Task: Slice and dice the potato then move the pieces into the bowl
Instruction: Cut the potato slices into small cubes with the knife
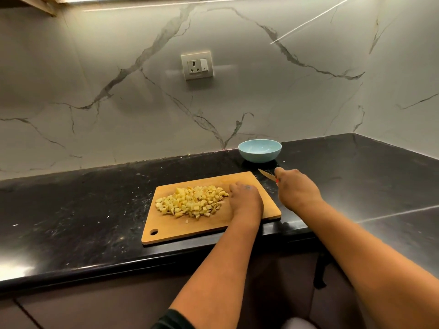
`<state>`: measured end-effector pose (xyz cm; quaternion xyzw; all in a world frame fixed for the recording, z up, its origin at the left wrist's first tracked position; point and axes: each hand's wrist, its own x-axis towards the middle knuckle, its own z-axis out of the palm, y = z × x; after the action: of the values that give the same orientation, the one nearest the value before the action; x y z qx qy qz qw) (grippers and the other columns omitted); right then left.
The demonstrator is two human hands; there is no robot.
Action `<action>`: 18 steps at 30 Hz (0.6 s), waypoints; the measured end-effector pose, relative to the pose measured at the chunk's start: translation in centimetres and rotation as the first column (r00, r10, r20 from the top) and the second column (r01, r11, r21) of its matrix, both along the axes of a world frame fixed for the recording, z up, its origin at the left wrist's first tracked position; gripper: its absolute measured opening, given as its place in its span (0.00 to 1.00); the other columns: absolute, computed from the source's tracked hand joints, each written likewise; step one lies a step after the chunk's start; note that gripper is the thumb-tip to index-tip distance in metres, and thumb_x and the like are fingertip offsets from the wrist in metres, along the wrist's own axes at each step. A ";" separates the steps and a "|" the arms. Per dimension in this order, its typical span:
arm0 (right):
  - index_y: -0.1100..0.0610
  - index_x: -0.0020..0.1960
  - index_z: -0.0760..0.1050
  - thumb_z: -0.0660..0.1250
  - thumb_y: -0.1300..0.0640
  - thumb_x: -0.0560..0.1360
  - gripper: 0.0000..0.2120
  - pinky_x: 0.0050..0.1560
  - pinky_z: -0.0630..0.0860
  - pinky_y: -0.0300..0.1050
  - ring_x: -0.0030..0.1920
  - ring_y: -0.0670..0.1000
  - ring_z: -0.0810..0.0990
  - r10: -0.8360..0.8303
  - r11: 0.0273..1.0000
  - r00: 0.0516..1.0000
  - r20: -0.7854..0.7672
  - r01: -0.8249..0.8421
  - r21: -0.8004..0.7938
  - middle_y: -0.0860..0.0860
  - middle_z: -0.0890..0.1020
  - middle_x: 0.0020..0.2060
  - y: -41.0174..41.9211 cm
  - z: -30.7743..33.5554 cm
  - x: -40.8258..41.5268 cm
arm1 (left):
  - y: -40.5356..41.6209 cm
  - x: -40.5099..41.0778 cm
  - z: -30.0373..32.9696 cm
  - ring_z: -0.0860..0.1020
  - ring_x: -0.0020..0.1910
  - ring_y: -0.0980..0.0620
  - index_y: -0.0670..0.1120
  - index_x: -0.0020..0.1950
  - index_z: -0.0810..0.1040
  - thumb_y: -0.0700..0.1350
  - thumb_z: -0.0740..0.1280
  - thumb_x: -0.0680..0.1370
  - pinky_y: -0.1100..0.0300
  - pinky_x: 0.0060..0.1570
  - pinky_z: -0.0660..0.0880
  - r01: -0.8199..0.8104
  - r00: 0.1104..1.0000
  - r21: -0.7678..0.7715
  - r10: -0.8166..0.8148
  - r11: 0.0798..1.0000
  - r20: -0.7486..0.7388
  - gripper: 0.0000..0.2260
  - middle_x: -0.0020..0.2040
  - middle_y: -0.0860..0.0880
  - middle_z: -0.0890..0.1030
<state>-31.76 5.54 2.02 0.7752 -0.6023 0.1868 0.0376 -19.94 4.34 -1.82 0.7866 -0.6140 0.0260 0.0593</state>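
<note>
Potato dice (191,201): heaped on board (240,230), touching left hand (245,200) fingertips.
Left fingers: curl unclear.
Right hand (295,189): grasps knife (266,174).

Pale-yellow potato pieces (191,201), tan wooden board (237,226), light-blue bowl (259,150), speckled black counter (83,210), grey-veined white wall (118,103).

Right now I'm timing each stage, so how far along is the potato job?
Dicing looks done: the potato pieces lie heaped on the cutting board. In hand: the right hand holds the knife beside the board, and the left hand rests at the heap's edge. Left: moving the pieces into the bowl, which looks empty.
</note>
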 end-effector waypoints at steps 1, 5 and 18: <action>0.57 0.49 0.68 0.59 0.65 0.78 0.04 0.38 0.79 0.52 0.35 0.56 0.76 -0.005 1.000 1.000 0.007 0.005 0.004 0.52 0.70 0.33 -0.1 0.0 -0.1 | 0.0 0.0 0.0 0.67 0.66 0.42 0.40 0.71 0.70 0.41 0.58 0.82 0.54 0.63 0.69 0.017 1.000 -0.002 -0.017 1.000 0.006 0.17 0.67 0.40 0.71; 0.56 0.50 0.69 0.60 0.65 0.78 0.05 0.41 0.80 0.53 0.36 0.56 0.76 -0.004 1.000 0.999 0.042 0.003 0.029 0.52 0.71 0.33 -0.4 0.0 -0.2 | 0.1 1.4 0.2 0.67 0.67 0.43 0.42 0.69 0.73 0.41 0.60 0.82 0.52 0.65 0.69 0.161 0.984 -0.020 -0.162 0.987 -0.072 0.16 0.67 0.42 0.71; 0.60 0.62 0.72 0.60 0.62 0.79 0.12 0.44 0.73 0.43 0.49 0.53 0.77 0.006 0.926 0.999 -0.051 0.014 0.377 0.56 0.78 0.53 0.2 -0.2 1.4 | 1.9 5.5 0.7 0.70 0.69 0.47 0.48 0.73 0.71 0.55 0.70 0.77 0.54 0.69 0.67 0.171 0.893 -0.155 -0.220 0.973 -0.392 0.27 0.70 0.46 0.74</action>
<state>-30.35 5.69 1.83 0.7713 -0.6274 0.0473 -0.0964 -14.42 6.28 -1.14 0.7041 -0.6617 -0.1084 0.2338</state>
